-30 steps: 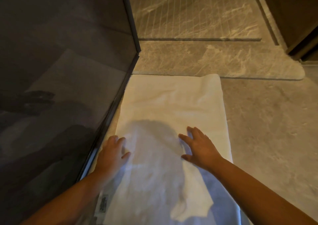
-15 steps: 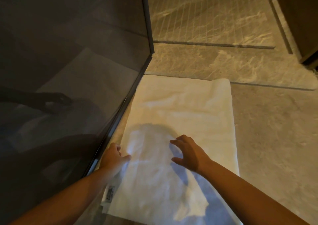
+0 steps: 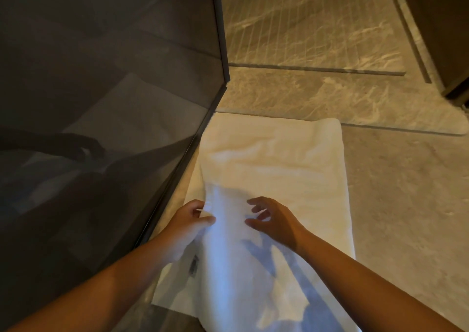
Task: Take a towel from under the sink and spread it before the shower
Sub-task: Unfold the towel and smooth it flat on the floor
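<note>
Fingers of left hand (image 3: 186, 226) pinch towel (image 3: 276, 169) edge by glass (image 3: 101, 90); right hand (image 3: 272, 220) fingers spread, curled, just above towel on floor (image 3: 406, 192).

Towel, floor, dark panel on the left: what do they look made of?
Towel: white, soft cloth, probably cotton terry; matte, rumpled, sewn label near the left hand.
Floor: grey-beige veined stone or stone-look tile, slight sheen, thin joints; the shower floor has parallel grooves.
Dark panel: likely tinted glass in a dark frame; it reflects the arm and towel.
</note>
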### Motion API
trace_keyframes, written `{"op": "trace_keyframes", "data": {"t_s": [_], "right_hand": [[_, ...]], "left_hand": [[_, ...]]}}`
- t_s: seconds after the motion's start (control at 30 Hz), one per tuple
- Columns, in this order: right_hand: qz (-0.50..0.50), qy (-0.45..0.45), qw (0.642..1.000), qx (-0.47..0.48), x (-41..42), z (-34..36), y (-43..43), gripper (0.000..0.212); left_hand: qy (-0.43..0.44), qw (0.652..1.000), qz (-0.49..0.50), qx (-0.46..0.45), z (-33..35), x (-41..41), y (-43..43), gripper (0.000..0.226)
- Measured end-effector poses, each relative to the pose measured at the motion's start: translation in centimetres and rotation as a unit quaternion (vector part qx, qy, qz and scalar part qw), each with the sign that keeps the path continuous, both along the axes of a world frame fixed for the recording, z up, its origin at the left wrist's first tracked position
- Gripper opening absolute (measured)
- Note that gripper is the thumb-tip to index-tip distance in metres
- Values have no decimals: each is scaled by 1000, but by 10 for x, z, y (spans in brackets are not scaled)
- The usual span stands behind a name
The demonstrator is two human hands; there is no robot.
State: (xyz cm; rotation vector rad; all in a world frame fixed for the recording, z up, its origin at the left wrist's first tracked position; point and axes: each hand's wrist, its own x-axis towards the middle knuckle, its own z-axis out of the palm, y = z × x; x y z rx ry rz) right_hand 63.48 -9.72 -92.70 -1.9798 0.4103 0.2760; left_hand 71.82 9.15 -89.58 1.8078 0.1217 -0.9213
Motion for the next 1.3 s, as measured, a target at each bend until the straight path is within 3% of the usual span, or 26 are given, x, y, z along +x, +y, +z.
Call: {"op": "trace_keyframes", "data": {"t_s": [0.2,0.47,0.6,0.67,1.03,1.2,1.3], "right_hand": [[-50,-1,983,179,11,14,20,33],[-117,16,970,211,12,18,10,24],[-172,47,945,273,11,18,5,17],[-182,47,948,256,10,16,2,9],[-274,24,953,128,-13,5,-51,22],[-356,21,931,73,-51,0,-96,28],[-405,21,913,56,-76,-1,-117,28]], "left_hand": [[23,997,-35,-65,16,-8,-26,17],[92,983,-105,-118,23,-9,-32,40],[128,979,-107,-115,25,-8,-37,38],[134,979,-101,-114,25,-8,-39,37],[21,991,-127,-26,7,-2,-49,21],[-130,961,-240,49,-15,-1,-66,16],[-161,946,-274,60,-21,-1,-89,28]]}}
